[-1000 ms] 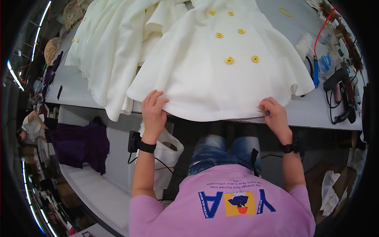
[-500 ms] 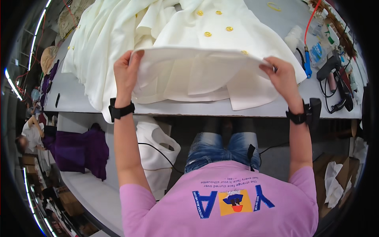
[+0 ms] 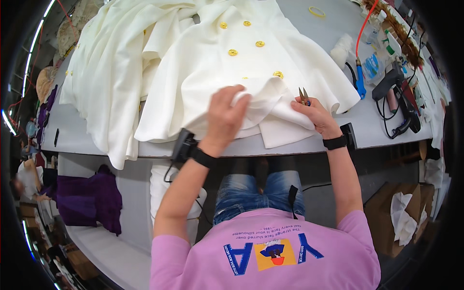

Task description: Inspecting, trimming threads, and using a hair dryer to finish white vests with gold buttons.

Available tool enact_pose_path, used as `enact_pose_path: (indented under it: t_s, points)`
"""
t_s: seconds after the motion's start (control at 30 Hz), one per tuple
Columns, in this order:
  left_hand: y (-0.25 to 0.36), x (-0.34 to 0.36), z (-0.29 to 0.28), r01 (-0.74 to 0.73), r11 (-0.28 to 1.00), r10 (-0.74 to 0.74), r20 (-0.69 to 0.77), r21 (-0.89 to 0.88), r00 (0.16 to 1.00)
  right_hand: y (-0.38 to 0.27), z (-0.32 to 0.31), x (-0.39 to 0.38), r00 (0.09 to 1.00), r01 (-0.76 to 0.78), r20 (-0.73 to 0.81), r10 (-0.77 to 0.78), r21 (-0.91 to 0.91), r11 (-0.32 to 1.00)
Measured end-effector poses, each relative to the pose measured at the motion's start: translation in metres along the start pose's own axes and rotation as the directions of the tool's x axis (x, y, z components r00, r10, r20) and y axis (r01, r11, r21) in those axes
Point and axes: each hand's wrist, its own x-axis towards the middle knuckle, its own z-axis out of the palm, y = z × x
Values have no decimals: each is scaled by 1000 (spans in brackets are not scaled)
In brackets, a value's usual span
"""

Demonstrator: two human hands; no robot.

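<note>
A white double-breasted garment [image 3: 208, 63] with gold buttons lies on the grey table, its near hem partly turned up. My left hand [image 3: 224, 118] is at the turned-up hem, slightly blurred, with its fingers closed on the white cloth. Small thread snips [image 3: 303, 96] rest in my right hand [image 3: 316, 116], blades pointing away from me. The fingers of that hand are wrapped round the snips, next to the folded cloth. Its palm side is hidden.
More white garments [image 3: 111, 72] are heaped at the left. A blue air gun [image 3: 360, 82] on a red hose, a plastic bottle [image 3: 372, 65] and a black handheld device [image 3: 389, 84] lie at the right. A yellow tape ring [image 3: 316, 11] sits farther back. Purple cloth [image 3: 89, 198] hangs lower left.
Both hands have let the stretched hem down and moved closer together. My left hand has gone right to the hem's middle. Thread snips now show in my right hand.
</note>
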Motion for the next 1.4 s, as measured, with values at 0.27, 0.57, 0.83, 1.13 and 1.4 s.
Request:
enact_pose_path:
  t_s: [0.27,0.57,0.83,1.13,1.4]
  points:
    - [30,14,43,90,986,-78,86,-141,993,-20,3,-28,987,-16,157,28,-79,997]
    - [45,19,29,691,582,-462,524,-430,715,-15,9,-36,956,226,225,-187,-160,961]
    - [37,2,20,862,105,-575,677,-496,460,-20,12,-38,961,208,224,-160,-212,955]
    - [41,-1,16,870,-65,-566,736,-489,371,-38,61,-95,837,340,-27,-547,-756,559]
    - [52,-7,16,804,-134,-586,700,-579,407,-15,78,-88,768,272,-119,-629,-829,488]
